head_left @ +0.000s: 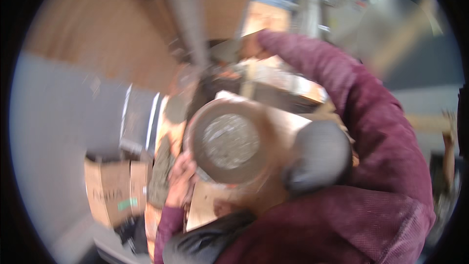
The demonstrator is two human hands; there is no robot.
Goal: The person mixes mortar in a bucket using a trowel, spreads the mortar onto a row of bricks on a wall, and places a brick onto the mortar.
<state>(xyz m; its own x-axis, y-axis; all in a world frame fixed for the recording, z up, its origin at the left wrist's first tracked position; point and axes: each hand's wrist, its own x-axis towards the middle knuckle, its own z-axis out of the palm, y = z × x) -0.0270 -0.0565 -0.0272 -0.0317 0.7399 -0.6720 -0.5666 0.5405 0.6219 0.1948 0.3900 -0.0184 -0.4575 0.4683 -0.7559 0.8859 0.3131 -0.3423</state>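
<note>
Clearly, in the head view, both arms reach out in maroon sleeves, with much of the scene blurred. The left hand is at the lower left of a wide round bowl, its fingers partly bent and touching the outside near the rim; whether they grip it or merely rest there, I cannot tell. The bowl sits near the middle, over a pale board, with wet grey paste inside. The right hand is stretched well beyond the bowl, at the edge of a flat grey piece; blur hides its fingers, so I cannot tell whether it grasps that piece or only touches it. A rounded dark grey shape, too smeared to identify, shows just right of the bowl. A cardboard box stands farther left, apart from the left hand.
</note>
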